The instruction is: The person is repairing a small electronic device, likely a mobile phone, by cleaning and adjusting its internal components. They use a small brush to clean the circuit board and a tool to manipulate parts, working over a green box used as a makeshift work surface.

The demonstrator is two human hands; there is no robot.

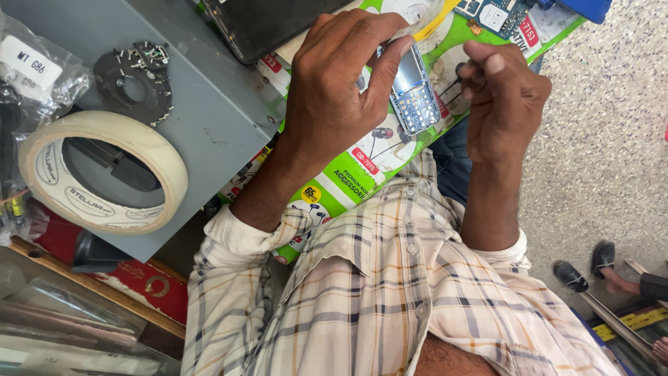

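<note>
My left hand [334, 83] grips a small keypad phone with its front cover off [412, 94], the bare screen and blue keypad board facing up. My right hand [504, 94] is held in a loose fist just right of the phone, fingertips pinched near its edge; whether it holds a thin tool I cannot tell. Both hands hover above a green printed accessory card [348, 177] lying across my lap. I wear a checked long-sleeved shirt [390, 292].
A grey metal box [216, 104] at left carries a roll of cream masking tape [104, 170] and a round dark magnet with several small screws [136, 80]. A dark tablet [264, 24] and a circuit board [494, 14] lie at the top. Someone's sandalled feet [591, 268] show lower right.
</note>
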